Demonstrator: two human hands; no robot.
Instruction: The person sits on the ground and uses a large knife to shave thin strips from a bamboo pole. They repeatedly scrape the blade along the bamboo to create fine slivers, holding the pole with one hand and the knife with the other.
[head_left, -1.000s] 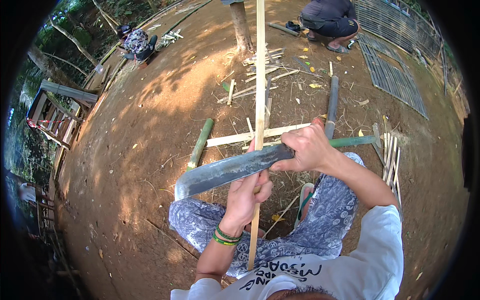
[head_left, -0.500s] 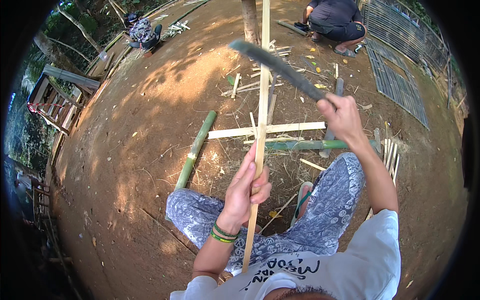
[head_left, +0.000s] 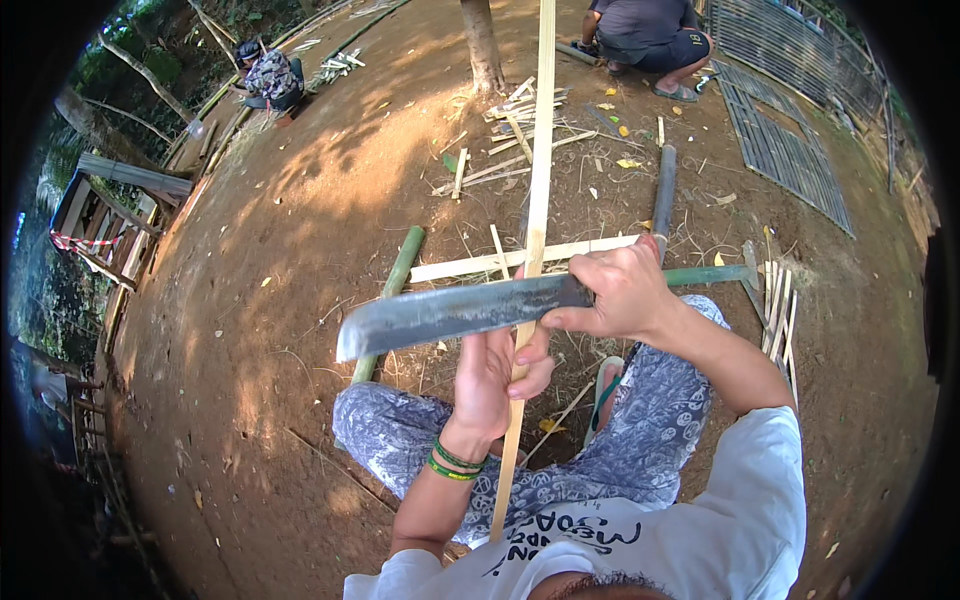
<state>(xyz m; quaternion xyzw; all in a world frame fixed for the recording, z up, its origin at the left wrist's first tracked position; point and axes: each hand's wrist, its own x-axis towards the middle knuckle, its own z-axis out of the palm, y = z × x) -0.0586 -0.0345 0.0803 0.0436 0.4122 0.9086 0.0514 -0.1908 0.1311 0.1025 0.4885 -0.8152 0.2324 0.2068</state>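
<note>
A long pale bamboo strip (head_left: 541, 170) runs from my chest away from me. My left hand (head_left: 497, 375) is closed around it, partly hidden by a blade. In my right hand (head_left: 622, 290) is the handle of a machete (head_left: 450, 312). Its broad, dark blade lies across the strip, just beyond my left fingers, with the tip pointing left. Another flat bamboo strip (head_left: 450, 268) lies crosswise on the ground beyond the blade. Near it rests a green bamboo pole (head_left: 712, 275), and a second green pole (head_left: 403, 262) lies by my left knee.
Split bamboo pieces (head_left: 500, 165) lie scattered near a tree trunk (head_left: 483, 50). A grey pole (head_left: 664, 195) and several strips (head_left: 780, 315) are at the right. Two people crouch farther off, one far left (head_left: 272, 78), one far right (head_left: 655, 40). A slatted bamboo panel (head_left: 785, 145) lies right.
The machete has come down and toward me from its raised position, swinging leftward across the strip. My left hand keeps its hold on the strip.
</note>
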